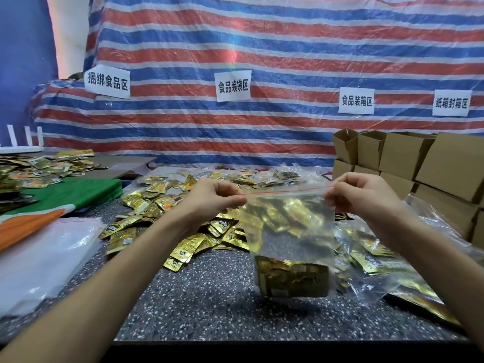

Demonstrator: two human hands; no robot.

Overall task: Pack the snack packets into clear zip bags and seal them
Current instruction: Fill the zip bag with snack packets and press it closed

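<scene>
A clear zip bag (290,231) with a red strip along its top hangs upright above the speckled table (209,305). Gold snack packets (292,280) lie bunched at its bottom. My left hand (213,196) pinches the bag's top left corner. My right hand (358,192) pinches the top right corner, and the zip strip is stretched taut between the two. A loose heap of gold snack packets (188,244) lies on the table behind and left of the bag.
A stack of empty clear bags (44,258) lies at the left. Filled clear bags (392,263) pile up at the right. Cardboard boxes (419,158) are stacked at the back right. A green and orange cloth (65,195) and more packets (34,169) lie at the far left.
</scene>
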